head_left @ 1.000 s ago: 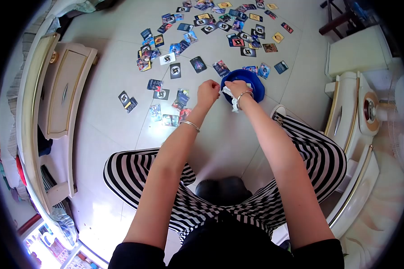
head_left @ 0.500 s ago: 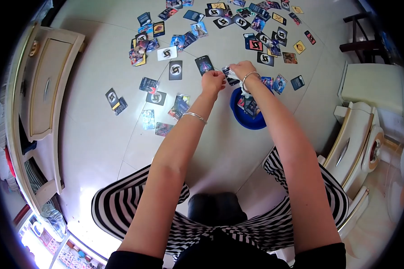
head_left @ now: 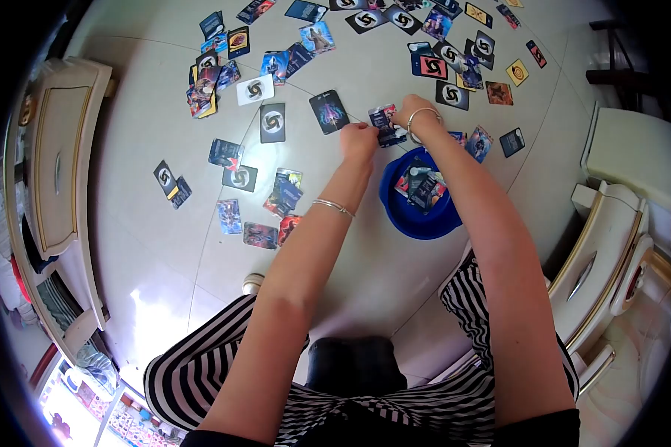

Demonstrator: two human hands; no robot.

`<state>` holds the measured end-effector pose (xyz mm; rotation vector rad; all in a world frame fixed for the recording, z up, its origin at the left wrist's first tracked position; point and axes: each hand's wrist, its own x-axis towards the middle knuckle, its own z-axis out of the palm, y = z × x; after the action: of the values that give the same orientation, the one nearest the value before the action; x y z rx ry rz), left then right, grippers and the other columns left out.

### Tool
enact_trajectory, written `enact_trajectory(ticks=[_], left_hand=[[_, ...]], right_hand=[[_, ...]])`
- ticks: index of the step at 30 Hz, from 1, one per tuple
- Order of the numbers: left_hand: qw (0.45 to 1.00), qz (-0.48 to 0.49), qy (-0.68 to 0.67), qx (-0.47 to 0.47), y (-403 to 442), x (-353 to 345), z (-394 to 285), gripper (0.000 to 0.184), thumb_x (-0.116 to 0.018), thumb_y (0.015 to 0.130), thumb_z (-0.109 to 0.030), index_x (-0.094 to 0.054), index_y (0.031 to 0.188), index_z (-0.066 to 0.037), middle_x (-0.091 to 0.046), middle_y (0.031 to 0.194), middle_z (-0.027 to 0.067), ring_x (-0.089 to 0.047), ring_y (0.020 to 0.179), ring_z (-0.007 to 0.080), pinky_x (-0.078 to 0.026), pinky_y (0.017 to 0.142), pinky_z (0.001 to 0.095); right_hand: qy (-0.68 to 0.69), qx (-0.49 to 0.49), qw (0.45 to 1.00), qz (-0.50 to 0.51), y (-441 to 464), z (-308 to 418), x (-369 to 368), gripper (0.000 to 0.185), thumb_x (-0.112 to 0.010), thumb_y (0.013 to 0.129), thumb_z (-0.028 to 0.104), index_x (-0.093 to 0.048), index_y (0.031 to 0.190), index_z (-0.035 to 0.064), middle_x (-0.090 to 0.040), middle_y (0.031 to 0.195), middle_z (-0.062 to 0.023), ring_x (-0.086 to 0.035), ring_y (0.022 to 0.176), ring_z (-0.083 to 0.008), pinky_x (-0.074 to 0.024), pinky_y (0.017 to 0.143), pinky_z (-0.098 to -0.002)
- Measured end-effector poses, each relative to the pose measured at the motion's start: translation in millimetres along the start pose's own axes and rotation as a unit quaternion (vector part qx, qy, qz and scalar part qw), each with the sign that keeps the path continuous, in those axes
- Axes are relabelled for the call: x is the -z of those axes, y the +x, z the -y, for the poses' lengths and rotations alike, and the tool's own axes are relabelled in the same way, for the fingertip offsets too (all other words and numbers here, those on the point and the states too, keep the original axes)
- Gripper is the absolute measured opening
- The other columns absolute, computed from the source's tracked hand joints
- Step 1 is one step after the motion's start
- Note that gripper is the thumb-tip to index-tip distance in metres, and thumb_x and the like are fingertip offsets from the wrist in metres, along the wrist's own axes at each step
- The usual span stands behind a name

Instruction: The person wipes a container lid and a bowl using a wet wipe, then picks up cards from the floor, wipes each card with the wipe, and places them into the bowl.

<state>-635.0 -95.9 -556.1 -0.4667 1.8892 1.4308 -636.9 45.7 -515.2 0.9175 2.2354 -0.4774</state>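
Between my two hands, a few overlapping trading cards [head_left: 385, 121] lie just above the blue basin, the upper one dark with a red picture. My left hand [head_left: 359, 140] is closed at their lower left edge, its fingertips pinched together against them. At their right side my right hand [head_left: 416, 112] is closed with curled fingers on the cards. The blue basin [head_left: 419, 228] stands on the floor below my right wrist and holds several cards [head_left: 423, 186]. Just left of my hands lies a black card with a purple-blue figure [head_left: 329, 112].
Many cards are scattered over the tiled floor [head_left: 365, 276], including a white-backed card [head_left: 255, 90] and a grey one [head_left: 273, 123]. A cream cabinet [head_left: 61, 160] stands at the left, another cream cabinet [head_left: 600, 257] at the right. Dark wooden furniture legs [head_left: 622, 77] show at upper right.
The view has shifted, so the left-hand cards appear farther left. The cards between my hands show more of their faces. My hands have drawn slightly apart around them.
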Motion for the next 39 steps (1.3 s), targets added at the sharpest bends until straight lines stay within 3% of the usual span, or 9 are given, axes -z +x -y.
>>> enact_trajectory(ticks=[7, 11, 17, 25, 28, 31, 33, 36, 39], left_hand=[[0.996, 0.044, 0.062, -0.05, 11.5, -3.6, 2.1, 0.014, -0.065, 0.08, -0.014, -0.062, 0.087, -0.002, -0.058, 0.068, 0.0032, -0.05, 0.053, 0.0119, -0.04, 0.045, 0.0253], [0.995, 0.046, 0.047, -0.069, -23.8, 12.3, -32.1, 0.012, -0.061, 0.082, -0.015, -0.058, 0.082, -0.004, -0.059, 0.07, 0.0037, -0.055, 0.058, 0.013, -0.05, 0.053, 0.027], [0.966, 0.166, -0.193, -0.051, -124.1, 63.6, -91.9, 0.021, -0.054, 0.078, -0.017, -0.054, 0.096, -0.006, -0.059, 0.09, 0.0072, -0.059, 0.083, 0.0191, -0.053, 0.067, 0.0378], [0.957, 0.196, -0.189, -0.101, -280.1, 132.9, -124.8, 0.047, -0.037, 0.09, -0.051, -0.055, 0.111, -0.013, -0.061, 0.103, 0.0067, -0.059, 0.096, 0.022, -0.049, 0.084, 0.046], [0.953, 0.197, -0.204, -0.104, -330.5, 166.4, -125.3, 0.06, -0.028, 0.091, -0.059, -0.054, 0.116, -0.011, -0.06, 0.106, 0.0099, -0.06, 0.097, 0.0254, -0.052, 0.081, 0.0473], [0.926, 0.247, -0.273, -0.082, -367.1, 199.7, -120.3, 0.058, -0.026, 0.091, -0.059, -0.052, 0.109, -0.011, -0.06, 0.098, 0.0096, -0.063, 0.088, 0.0256, -0.055, 0.073, 0.0493], [0.902, 0.301, -0.308, -0.027, -387.3, 219.7, -114.1, 0.056, -0.021, 0.095, -0.05, -0.047, 0.12, -0.008, -0.06, 0.104, 0.0136, -0.062, 0.093, 0.0309, -0.053, 0.077, 0.0538], [0.868, 0.361, -0.34, -0.035, -404.0, 239.0, -99.7, 0.051, -0.022, 0.095, -0.047, -0.046, 0.119, -0.009, -0.059, 0.104, 0.0134, -0.062, 0.092, 0.0324, -0.052, 0.077, 0.0559], [0.84, 0.406, -0.358, -0.05, -422.3, 248.2, -92.9, 0.048, -0.026, 0.095, -0.048, -0.046, 0.119, -0.011, -0.059, 0.107, 0.013, -0.062, 0.094, 0.0311, -0.052, 0.077, 0.0556]], right_hand=[[0.077, 0.038, 0.996, -0.003, 15.5, -7.4, -11.6, 0.045, -0.069, 0.07, 0.031, -0.065, 0.104, 0.002, -0.063, 0.105, -0.0204, -0.062, 0.097, -0.0327, -0.0494, 0.082, -0.0372], [0.174, 0.098, 0.98, 0.002, -8.1, -3.7, -3.0, 0.04, -0.069, 0.071, 0.033, -0.068, 0.095, 0.0006, -0.066, 0.094, -0.021, -0.064, 0.089, -0.0327, -0.0495, 0.079, -0.036], [0.384, 0.211, 0.897, -0.063, -101.3, 14.9, 13.9, 0.038, -0.068, 0.075, 0.038, -0.066, 0.082, 0.0002, -0.067, 0.078, -0.0155, -0.064, 0.073, -0.0243, -0.0488, 0.068, -0.0318], [0.428, 0.291, 0.852, -0.083, -293.4, 39.4, 54.7, 0.035, -0.06, 0.078, 0.032, -0.061, 0.077, -0.0033, -0.063, 0.074, -0.0134, -0.06, 0.069, -0.0214, -0.0459, 0.064, -0.0329], [0.61, 0.303, 0.729, 0.067, -358.8, 38.8, 63.0, 0.022, -0.056, 0.077, 0.019, -0.057, 0.082, -0.0024, -0.058, 0.078, -0.0095, -0.056, 0.071, -0.0175, -0.0438, 0.061, -0.0321], [0.597, 0.321, 0.732, 0.064, -412.3, 46.8, 70.2, 0.017, -0.055, 0.078, 0.013, -0.056, 0.084, -0.0019, -0.059, 0.081, -0.0083, -0.056, 0.071, -0.0148, -0.0455, 0.062, -0.0298], [0.575, 0.351, 0.736, 0.062, -445.9, 52.3, 74.7, 0.014, -0.056, 0.078, 0.009, -0.056, 0.086, -0.0027, -0.059, 0.081, -0.0079, -0.057, 0.072, -0.0135, -0.0472, 0.062, -0.0265], [0.456, 0.491, 0.732, -0.123, -467.1, 67.3, 69.3, 0.013, -0.06, 0.081, 0.01, -0.059, 0.091, 0.0023, -0.06, 0.082, -0.0054, -0.059, 0.072, -0.0137, -0.0493, 0.061, -0.0269], [0.319, 0.518, 0.756, -0.243, -491.5, 78.7, 60.4, 0.011, -0.06, 0.08, 0.01, -0.06, 0.09, 0.0046, -0.06, 0.082, -0.0065, -0.06, 0.072, -0.0187, -0.0495, 0.062, -0.03]])
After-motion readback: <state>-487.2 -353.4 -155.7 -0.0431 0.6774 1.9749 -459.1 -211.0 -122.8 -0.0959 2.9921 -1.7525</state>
